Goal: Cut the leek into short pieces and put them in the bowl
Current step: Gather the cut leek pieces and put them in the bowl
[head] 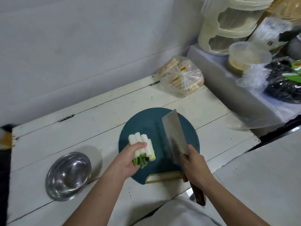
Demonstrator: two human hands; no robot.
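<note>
Already cut: our left hand (pixel 130 158) clamps a bundle of leek pieces (pixel 143 146) above the teal cutting board (pixel 146 124). Our right hand (pixel 194 167) grips the cleaver (pixel 175 132), fingers wrapped around its handle. The steel bowl (pixel 68 176) sits empty, well left. Transfer remains.

The left hand (pixel 130 158) gripped a bundle of leek pieces (pixel 143 146) over the round teal cutting board (pixel 146 121). The right hand (pixel 194 167) held a cleaver (pixel 175 136), its blade raised beside the bundle. A steel bowl (pixel 68 176) sat empty on the white counter (pixel 81 128), left of the board.
</note>
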